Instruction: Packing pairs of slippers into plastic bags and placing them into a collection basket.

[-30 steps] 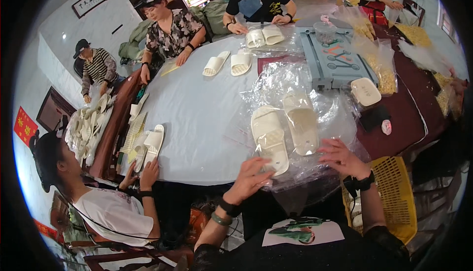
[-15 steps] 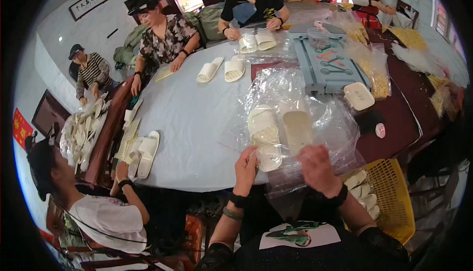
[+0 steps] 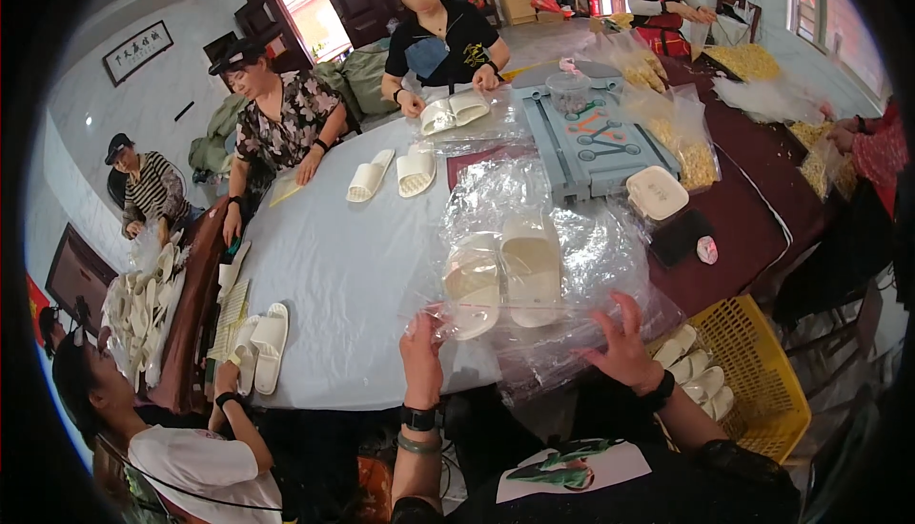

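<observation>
While we hold a clear plastic bag [image 3: 534, 286] up off the pale tablecloth [image 3: 353, 276], our left hand [image 3: 422, 357] pinches its near left corner and our right hand [image 3: 624, 343] spreads its fingers against the near right edge, both grasping the film rather than the pair of cream slippers [image 3: 505, 271] inside. The slippers lie side by side just beyond our fingers, the left one sagging toward the left-hand pinch, so the load sits above and ahead of the grip, not between the hands. We judge the thin, slick film the weak point: a loose pinch could let a corner slide free and tip the pair out toward us, and a slipper caught crosswise could stretch or split the plastic. More loose bags [image 3: 572, 352] are crumpled beneath and beyond our right hand, and one could easily be gathered up along with the one we hold. Low to the right of that hand, a yellow slatted basket [image 3: 762, 381] holds several more cream slippers. Further beyond the bag stands a grey tray [image 3: 591, 143], with a white lidded box [image 3: 656, 192] beside it. Other people work around the table, bare slipper pairs [image 3: 391, 173] in front of them.
</observation>
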A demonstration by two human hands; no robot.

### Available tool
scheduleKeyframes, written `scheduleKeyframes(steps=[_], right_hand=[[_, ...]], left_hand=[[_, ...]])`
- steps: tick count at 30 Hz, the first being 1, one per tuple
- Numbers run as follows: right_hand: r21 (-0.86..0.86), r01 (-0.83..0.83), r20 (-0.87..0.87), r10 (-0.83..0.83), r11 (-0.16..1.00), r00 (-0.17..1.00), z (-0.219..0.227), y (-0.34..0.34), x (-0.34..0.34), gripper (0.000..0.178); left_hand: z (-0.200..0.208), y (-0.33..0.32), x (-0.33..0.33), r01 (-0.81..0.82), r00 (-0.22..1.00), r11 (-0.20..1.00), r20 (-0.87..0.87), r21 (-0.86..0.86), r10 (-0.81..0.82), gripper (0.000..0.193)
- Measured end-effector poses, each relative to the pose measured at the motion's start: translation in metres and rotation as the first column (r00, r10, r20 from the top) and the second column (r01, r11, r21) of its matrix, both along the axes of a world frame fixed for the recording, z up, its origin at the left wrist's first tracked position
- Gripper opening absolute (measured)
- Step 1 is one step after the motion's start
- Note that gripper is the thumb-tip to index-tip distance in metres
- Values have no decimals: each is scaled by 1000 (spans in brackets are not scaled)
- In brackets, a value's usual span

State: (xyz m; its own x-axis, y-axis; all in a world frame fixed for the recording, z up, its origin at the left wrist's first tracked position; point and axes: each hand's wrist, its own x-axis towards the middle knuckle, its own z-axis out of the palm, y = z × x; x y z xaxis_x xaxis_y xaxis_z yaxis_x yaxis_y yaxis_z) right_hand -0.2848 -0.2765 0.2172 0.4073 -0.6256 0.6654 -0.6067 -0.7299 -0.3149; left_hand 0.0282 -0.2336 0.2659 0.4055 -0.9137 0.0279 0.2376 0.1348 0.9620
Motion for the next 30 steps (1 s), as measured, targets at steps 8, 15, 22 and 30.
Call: scheduleKeyframes(steps=[8,15,22,30], right_hand=[[499,-189,39,197,846,980,35,-11,-17,68],[110,-248,-310,270,962,912,42,-34,32,62],[109,-460,-180,473,881,863,37,-46,24,16],[450,-462,11,512,764,859,27,-44,-10,13]], left_hand=[[-6,10,10,112,965,993,245,-38,-99,25],[20,26,5,366,637,930,736,-25,-231,24],[3,36,25,479,297,877,932,42,-207,20],[-12,49,11,324,793,936,501,137,-348,32]])
